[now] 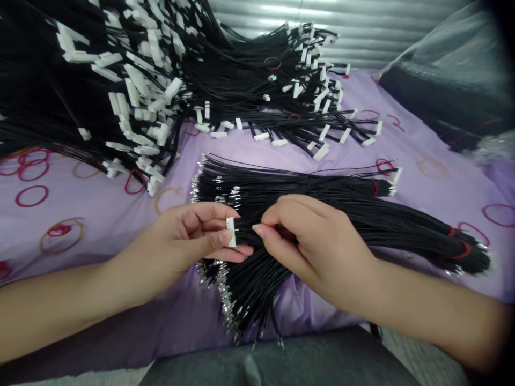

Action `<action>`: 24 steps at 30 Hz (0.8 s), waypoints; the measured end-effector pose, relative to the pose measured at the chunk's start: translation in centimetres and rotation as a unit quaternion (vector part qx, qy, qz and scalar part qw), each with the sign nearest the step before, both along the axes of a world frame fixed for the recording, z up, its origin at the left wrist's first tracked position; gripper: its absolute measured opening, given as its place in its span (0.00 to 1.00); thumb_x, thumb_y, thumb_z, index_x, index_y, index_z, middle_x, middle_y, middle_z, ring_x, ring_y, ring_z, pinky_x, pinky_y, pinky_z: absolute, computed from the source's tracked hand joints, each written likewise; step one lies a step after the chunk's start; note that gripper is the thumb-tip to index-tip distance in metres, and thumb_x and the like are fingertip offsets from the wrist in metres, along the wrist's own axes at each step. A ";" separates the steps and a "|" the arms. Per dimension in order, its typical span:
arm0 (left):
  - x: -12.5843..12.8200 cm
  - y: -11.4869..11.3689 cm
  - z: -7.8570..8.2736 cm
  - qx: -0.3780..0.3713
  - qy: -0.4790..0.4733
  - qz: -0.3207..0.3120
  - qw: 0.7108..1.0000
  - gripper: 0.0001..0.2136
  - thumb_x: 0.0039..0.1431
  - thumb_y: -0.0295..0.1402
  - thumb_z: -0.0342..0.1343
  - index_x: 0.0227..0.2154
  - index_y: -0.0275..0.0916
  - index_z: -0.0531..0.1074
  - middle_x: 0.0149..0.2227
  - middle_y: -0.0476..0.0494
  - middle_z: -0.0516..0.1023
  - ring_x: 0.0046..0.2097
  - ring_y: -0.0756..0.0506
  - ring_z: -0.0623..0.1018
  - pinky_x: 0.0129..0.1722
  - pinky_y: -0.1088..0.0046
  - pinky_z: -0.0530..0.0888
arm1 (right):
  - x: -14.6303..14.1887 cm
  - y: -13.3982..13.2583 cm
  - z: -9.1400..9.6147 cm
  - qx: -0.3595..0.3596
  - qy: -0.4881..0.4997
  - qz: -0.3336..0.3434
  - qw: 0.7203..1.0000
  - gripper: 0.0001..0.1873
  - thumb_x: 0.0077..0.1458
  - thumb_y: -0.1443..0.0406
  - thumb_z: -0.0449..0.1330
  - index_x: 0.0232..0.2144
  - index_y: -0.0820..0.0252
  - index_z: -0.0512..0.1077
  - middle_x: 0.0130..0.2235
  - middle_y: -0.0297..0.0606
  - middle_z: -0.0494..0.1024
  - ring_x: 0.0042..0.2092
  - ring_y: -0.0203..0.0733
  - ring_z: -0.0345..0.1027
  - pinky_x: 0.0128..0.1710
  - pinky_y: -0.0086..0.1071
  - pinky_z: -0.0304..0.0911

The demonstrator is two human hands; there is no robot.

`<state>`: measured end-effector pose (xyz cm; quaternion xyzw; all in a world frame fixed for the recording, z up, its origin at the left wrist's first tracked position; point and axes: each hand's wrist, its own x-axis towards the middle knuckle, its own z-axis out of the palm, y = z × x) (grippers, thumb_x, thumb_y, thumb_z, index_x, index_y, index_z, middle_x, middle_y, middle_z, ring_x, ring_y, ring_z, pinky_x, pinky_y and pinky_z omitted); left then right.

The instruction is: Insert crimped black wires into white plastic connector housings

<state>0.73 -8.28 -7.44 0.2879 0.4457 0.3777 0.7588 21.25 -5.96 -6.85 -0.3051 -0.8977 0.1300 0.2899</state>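
Left of the left fingers, red and yellow rubber bands (31, 206) lie on a purple-covered surface (100, 214); a big heap of black cables with white ends (137, 107) rises beyond them. The left hand (197, 230) has its thumb and fingers closed on a small white connector (230, 236), its edge facing the right fingers. The hold looks shallow; if the thumb slackens, the connector could twist or slip.

Just right of the connector is the pale tip of a thin black wire (237, 230). Beneath both sets of fingers spread loose black wires (257, 289) with silvery tips; one could snag on a cuffless wrist or be mistaken for its neighbour, since all look alike.

The right hand (317, 246) has thumb and forefinger pinched together, apparently on that thin wire, though black against black hides the contact. Pushed off line, the wire could buckle or its tip could miss the connector.

Right of the right fingers lie bundles tied with red bands (464, 250); an elbow bump could shift them. Farther off, beyond those fingers, sits a clear plastic bag (454, 64).
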 end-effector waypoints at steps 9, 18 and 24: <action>0.0 -0.1 -0.4 0.023 0.001 -0.004 1.000 0.10 0.47 0.29 0.74 0.33 0.40 0.81 0.28 0.52 0.85 0.30 0.49 0.85 0.34 0.82 0.83 | -0.3 -0.2 -0.6 0.059 -0.023 0.025 0.998 0.14 0.65 0.69 0.53 0.27 0.66 0.73 0.29 0.41 0.76 0.32 0.39 0.67 0.34 0.33 0.63; 0.0 0.0 0.1 -0.016 0.028 0.006 0.999 0.11 0.48 0.22 0.69 0.34 0.40 0.78 0.31 0.54 0.84 0.34 0.49 0.84 0.36 0.82 0.81 | 0.8 -0.5 1.3 0.042 -0.032 0.109 0.993 0.09 0.62 0.69 0.57 0.44 0.63 0.72 0.43 0.38 0.81 0.50 0.39 0.71 0.52 0.35 0.63; -0.1 0.1 0.2 -0.022 0.015 0.020 0.999 0.10 0.47 0.23 0.69 0.33 0.41 0.80 0.27 0.57 0.83 0.27 0.55 0.81 0.28 0.89 0.76 | 1.2 -0.6 1.4 0.050 -0.078 0.166 0.982 0.14 0.65 0.71 0.51 0.47 0.58 0.74 0.51 0.29 0.80 0.55 0.37 0.69 0.68 0.37 0.46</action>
